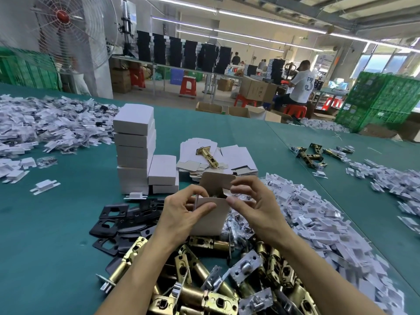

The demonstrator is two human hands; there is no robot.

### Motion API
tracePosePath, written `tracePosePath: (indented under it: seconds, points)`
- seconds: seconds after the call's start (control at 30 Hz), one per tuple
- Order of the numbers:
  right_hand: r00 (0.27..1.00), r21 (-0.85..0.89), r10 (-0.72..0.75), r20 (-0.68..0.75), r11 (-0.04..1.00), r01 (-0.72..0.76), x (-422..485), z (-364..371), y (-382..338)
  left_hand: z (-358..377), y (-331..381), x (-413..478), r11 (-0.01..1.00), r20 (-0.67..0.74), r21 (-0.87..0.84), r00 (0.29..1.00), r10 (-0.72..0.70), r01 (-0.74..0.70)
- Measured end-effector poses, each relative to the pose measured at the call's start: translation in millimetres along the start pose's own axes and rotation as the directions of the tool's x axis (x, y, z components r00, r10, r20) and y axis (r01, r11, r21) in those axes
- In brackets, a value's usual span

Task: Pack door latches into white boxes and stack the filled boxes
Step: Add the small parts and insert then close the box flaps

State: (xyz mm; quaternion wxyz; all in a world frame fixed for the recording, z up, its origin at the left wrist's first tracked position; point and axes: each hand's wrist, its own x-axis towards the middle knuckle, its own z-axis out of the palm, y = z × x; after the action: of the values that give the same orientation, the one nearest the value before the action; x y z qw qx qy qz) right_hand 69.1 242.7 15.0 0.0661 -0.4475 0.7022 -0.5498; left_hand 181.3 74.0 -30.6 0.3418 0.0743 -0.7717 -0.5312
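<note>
Both hands hold one open white box (212,218) upright above the latch pile. My left hand (186,212) grips its left wall, thumb across the front. My right hand (252,205) pinches a small side flap at the box's mouth, under the raised lid flap (218,181). Something shiny shows inside; I cannot tell what. Brass door latches (200,269) lie heaped below my wrists. A tall stack of closed white boxes (135,148) stands behind, with a short stack (163,173) beside it. Flat unfolded boxes (236,158) lie further back with one brass latch (208,155) on top.
Black strike plates (118,221) lie left of the latches. White plastic inserts are heaped at the right (318,214) and far left (45,123). More latches (311,154) sit on the green table at the right. Green crates (381,103) and a seated person (300,85) are beyond the table.
</note>
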Motion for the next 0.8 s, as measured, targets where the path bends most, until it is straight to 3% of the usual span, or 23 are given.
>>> tracePosePath:
  seconds: [0.07,0.2,0.33,0.5,0.67,0.8]
  points:
    - [0.999,0.056,0.025,-0.032,0.998,-0.024,2,2,-3,0,0,0,0.998,0.008,-0.049,0.999,-0.033,0.033]
    - [0.999,0.005,-0.006,-0.048,1.000,0.006,10,5,-8,3,2,0,0.991,-0.011,-0.136,1.000,-0.001,0.000]
    - [1.000,-0.078,-0.008,-0.004,0.997,0.008,12,2,-2,2,2,1,0.976,-0.090,-0.216,0.996,0.013,-0.033]
    - [1.000,-0.027,0.019,0.004,0.999,-0.019,11,1,4,1,4,1,0.968,-0.087,-0.249,0.996,-0.035,0.012]
    - [0.992,0.069,0.046,0.119,0.996,-0.055,18,-4,-4,-1,4,3,0.952,-0.070,-0.301,0.995,-0.074,0.049]
    - [0.977,-0.004,0.042,0.210,0.999,-0.042,21,-8,-5,-4,6,4,0.949,-0.042,-0.309,0.997,-0.070,0.054]
